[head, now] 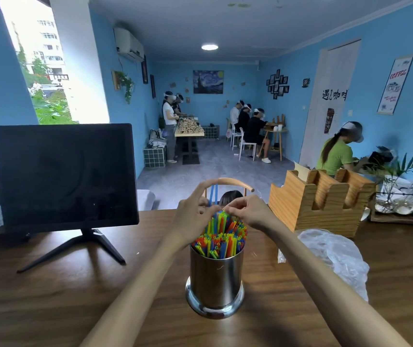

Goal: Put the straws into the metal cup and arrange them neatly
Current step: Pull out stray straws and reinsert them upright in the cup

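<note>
Metal cup (215, 276) stands upright on the counter (50, 296), right in front of the person, packed with coloured straws (221, 237). Most tips sit at roughly one height near the rim; the far side of the bundle rises higher and fans out a bit.

Left hand (192, 212) is at the far top of the bundle, fingers curled, pinching a couple of blue straws (213, 195) that stick up well above the rest. Right hand (248, 211) is just beside it, fingertips closed on the tops of the tall straws. Exactly which ones it pinches I can't tell.

Looks like the levelling stage: loading mostly done, tidying left.

To do it well, I'd say:
- feed the blue pair straight down into a gap, don't force it, thin straws buckle
- hold neighbours back with the right hand so they don't get dragged down or kinked
- then tap the tall far side down flush
- keep pressure vertical; side load could tip the narrow cup

Crumpled plastic bag (335, 254) lies to the right, monitor (62, 176) to the left, both well apart from the cup.
</note>
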A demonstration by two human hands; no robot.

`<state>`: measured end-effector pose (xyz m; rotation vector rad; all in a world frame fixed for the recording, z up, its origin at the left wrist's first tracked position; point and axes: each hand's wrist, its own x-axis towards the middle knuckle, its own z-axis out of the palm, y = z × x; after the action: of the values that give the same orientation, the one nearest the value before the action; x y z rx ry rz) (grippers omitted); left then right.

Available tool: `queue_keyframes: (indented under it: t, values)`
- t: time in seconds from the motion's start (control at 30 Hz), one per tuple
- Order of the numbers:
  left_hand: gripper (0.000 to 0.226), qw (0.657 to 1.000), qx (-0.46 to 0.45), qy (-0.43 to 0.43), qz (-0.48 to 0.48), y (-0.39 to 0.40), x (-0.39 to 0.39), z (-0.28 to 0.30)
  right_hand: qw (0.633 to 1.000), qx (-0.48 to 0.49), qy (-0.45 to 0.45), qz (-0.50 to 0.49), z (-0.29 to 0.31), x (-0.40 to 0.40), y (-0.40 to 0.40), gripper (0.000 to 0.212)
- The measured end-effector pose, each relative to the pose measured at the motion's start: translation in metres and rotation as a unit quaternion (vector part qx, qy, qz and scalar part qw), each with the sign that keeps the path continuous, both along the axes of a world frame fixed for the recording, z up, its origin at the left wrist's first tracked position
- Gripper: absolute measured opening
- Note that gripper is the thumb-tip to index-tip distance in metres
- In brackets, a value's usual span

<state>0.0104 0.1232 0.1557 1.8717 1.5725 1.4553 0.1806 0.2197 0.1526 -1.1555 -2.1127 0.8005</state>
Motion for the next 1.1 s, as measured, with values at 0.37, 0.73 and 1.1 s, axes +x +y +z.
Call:
queue_keyframes:
  t: [0.37,0.73,1.1]
  values:
    - [0.013,0.989,0.001,0.122,0.084,0.003,-0.015,-0.022,0.996,0.088,0.033,-0.002,0.016,-0.004,-0.005,0.017]
    - [0.025,0.998,-0.061,0.012,0.032,0.008,-0.01,-0.002,0.931,0.15,0.332,0.027,0.085,-0.003,-0.038,0.015]
    - [0.023,0.94,-0.01,-0.341,-0.022,-0.012,-0.042,0.029,0.85,-0.109,0.515,0.022,0.067,0.016,-0.03,0.009]
